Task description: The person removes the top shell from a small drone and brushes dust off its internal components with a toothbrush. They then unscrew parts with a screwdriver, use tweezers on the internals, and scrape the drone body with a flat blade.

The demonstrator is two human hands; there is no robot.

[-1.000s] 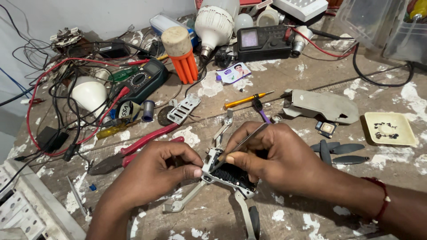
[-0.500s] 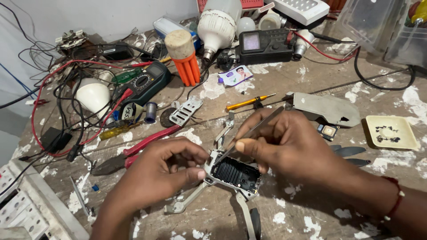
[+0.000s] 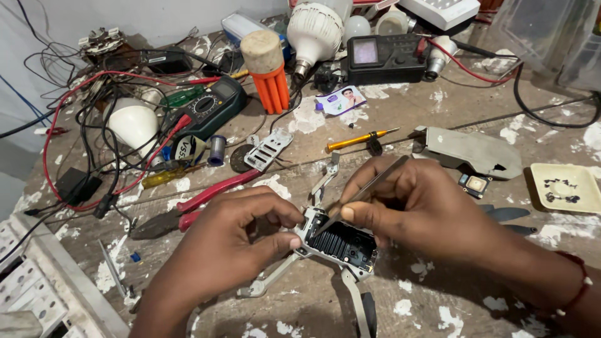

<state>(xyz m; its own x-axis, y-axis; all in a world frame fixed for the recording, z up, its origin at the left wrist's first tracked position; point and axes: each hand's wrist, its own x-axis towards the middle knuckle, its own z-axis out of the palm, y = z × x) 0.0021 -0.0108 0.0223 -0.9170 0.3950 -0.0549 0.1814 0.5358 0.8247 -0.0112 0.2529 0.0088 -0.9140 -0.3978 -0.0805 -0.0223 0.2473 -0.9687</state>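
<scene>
Pinching tweezers (image 3: 366, 191), right hand (image 3: 426, 209) hides their tips — left hand (image 3: 235, 235) grips drone body (image 3: 341, 244).

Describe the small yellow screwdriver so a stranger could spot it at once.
Start at the black meter box at the back of the workbench. Nearer, beside the grey shell, lies the yellow screwdriver. It alone has a slim yellow handle with a black ring.

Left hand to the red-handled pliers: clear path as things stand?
Probably yes. The left hand steadies the small drone body, and the red-handled pliers lie on the bench just beyond its knuckles with nothing between. It would have to release the drone first.
</scene>
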